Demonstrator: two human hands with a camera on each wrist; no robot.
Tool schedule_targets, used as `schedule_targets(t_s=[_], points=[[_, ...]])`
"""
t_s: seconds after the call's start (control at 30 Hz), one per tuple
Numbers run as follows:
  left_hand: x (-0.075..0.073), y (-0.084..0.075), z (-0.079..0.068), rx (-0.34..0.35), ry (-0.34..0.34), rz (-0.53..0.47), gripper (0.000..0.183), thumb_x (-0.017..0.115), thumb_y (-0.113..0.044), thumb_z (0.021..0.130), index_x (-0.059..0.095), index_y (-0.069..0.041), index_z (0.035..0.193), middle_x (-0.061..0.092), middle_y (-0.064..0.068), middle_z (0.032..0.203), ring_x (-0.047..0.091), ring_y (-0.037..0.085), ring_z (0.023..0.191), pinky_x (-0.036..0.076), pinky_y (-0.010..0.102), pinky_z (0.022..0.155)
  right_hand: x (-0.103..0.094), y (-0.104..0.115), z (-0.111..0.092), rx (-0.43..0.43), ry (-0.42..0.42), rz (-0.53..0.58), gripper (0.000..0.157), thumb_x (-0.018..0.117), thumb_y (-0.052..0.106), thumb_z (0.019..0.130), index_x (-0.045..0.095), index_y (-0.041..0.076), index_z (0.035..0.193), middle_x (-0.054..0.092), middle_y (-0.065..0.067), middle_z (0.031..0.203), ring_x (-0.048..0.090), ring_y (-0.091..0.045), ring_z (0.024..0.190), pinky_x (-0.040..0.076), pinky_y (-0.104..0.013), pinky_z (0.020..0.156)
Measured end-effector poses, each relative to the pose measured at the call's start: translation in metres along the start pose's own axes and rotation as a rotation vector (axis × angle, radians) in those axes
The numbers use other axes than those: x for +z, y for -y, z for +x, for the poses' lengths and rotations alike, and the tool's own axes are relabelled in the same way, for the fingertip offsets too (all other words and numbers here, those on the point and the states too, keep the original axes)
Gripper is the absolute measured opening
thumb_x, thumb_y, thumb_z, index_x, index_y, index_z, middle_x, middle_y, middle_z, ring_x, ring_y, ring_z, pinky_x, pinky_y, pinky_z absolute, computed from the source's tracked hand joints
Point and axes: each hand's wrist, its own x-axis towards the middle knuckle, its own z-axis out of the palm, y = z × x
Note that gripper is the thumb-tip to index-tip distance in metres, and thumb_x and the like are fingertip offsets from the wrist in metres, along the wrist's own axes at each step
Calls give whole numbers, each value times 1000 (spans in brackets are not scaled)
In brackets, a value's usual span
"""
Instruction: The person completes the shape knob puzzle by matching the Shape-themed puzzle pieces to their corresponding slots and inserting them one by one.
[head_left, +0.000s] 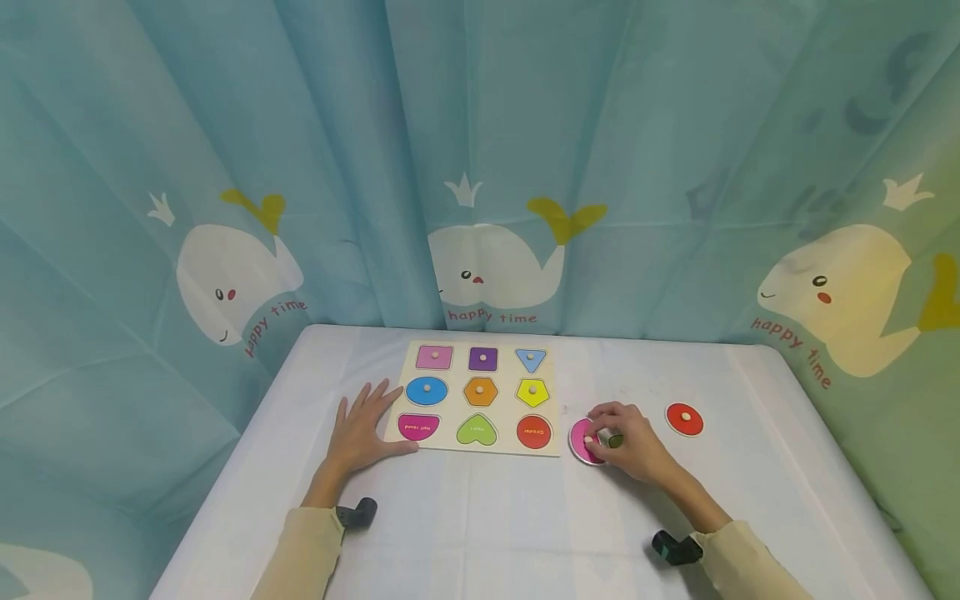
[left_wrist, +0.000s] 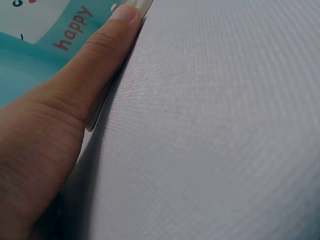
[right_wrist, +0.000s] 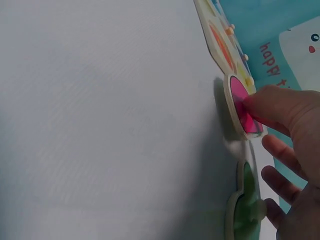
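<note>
At the left of the head view, a white whale was printed on the blue curtain. Lower down, a pale sleeve and a black wrist device led to the left hand, which held nothing; its fingers were spread, resting at the left edge of the wooden board, the thumb along the near edge.

The board lay on the white tabletop, just below the frame's centre. Its left column ran, from the top, pink rectangle, blue oval, magenta spot lettered "Half round"; its middle column, purple square, orange hexagon, green heart spot; its right column, blue triangle, yellow pentagon, red round spot.

Right of the board, the right hand pinched the knob of a pink piece, which stood tilted near the board's lower right corner in the right-wrist view. A green piece lay partly hidden beneath that hand. Farther right, a red round piece lay on the tabletop.
</note>
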Motion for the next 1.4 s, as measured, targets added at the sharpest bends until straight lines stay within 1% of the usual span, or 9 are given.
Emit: schedule_targets(t_s=[0.2,0.37,0.47,0.53,0.67,0.83,1.03,1.17,1.4], points=[[0,0,-2,1,0,1,108,84,-63,69,43,-16,157,30,15,167,13,42,155,1,71,120,0,6,4,-11,0,47,17,84,11,85,77,26,91,66,-8,124,53,-31,117,54,-54,93],[-1,-1,-3,5,-7,-2,107,85,-61,69,43,-15,157,31,16,166,14,43,155,2,72,119,5,11,12,-51,-19,99,18,83,7,85,79,20,96,67,-9,123,56,-36,120,47,-63,102],[-1,0,-4,4,-11,-6,107,85,-61,69,44,-15,157,31,16,166,15,44,155,2,72,119,8,17,18,-61,-27,141,19,81,6,86,79,17,100,67,-8,122,59,-35,120,50,-59,100],[0,0,-4,1,-8,-6,108,85,-61,69,43,-15,157,31,16,166,14,43,155,2,72,119,11,22,22,-61,-36,173,19,81,5,86,79,16,102,68,-7,121,61,-33,118,55,-53,95],[1,0,-4,-5,1,-3,108,84,-62,69,43,-15,157,30,15,167,14,43,155,2,72,119,15,34,32,-80,-53,220,19,81,5,87,79,14,104,70,-6,118,64,-30,112,56,-45,88],[0,-1,-4,-3,-7,-13,108,85,-61,69,44,-15,157,31,15,166,14,43,155,2,72,119,22,50,46,-97,-58,276,18,80,6,88,79,13,105,71,-7,117,65,-29,110,57,-45,86],[-1,-2,-3,-3,2,-9,108,84,-63,69,43,-16,157,30,15,167,13,43,155,1,72,119,33,69,61,-35,-22,306,18,79,13,90,79,15,108,70,-4,119,63,-28,113,56,-47,91],[-2,-3,-2,0,0,-5,107,85,-62,69,44,-15,157,31,16,166,15,43,155,2,72,119,42,80,70,-23,-18,318,18,80,15,90,80,17,108,70,-2,119,64,-26,113,57,-46,92],[-2,-3,-2,-2,0,-2,108,85,-62,69,44,-15,157,32,16,166,15,44,155,3,73,118,62,93,85,-93,-20,309,14,78,14,90,80,18,104,71,0,117,65,-21,107,56,-41,89]])
